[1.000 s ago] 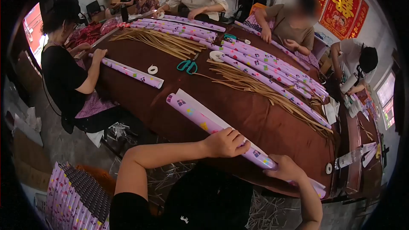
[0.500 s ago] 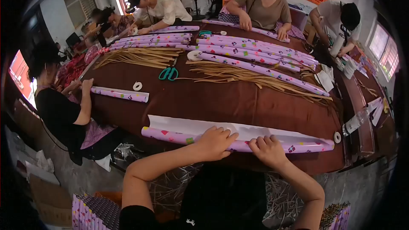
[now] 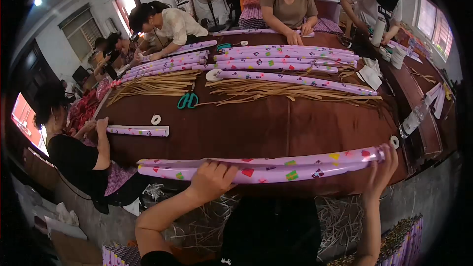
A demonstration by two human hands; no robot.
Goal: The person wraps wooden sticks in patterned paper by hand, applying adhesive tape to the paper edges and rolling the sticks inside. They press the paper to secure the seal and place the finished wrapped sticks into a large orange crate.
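Observation:
A long lilac roll of printed wrapping paper point(image 3: 292, 174) lies along the near edge of the brown-covered table point(image 3: 236, 123). Its printed side faces out, and a lengthwise fold of the paper runs along its far side. My left hand point(image 3: 214, 180) is closed over the roll left of its middle, fingers curled across the top. At the right end of the roll, my right hand point(image 3: 382, 170) grips the paper's tip with raised fingers. Beside that hand is a small white tape roll point(image 3: 394, 142).
Teal-handled scissors point(image 3: 187, 100) lie beyond, near bundles of brown strips point(image 3: 295, 90) and stacked lilac rolls point(image 3: 286, 54). A co-worker at the left point(image 3: 74, 148) handles a shorter-looking roll point(image 3: 138, 131). Other people work across the table. A clear bottle point(image 3: 413, 119) stands at the right.
The white inner side of the paper is now covered by its printed side. My left hand has moved left, and my right hand has gone to the roll's right end.

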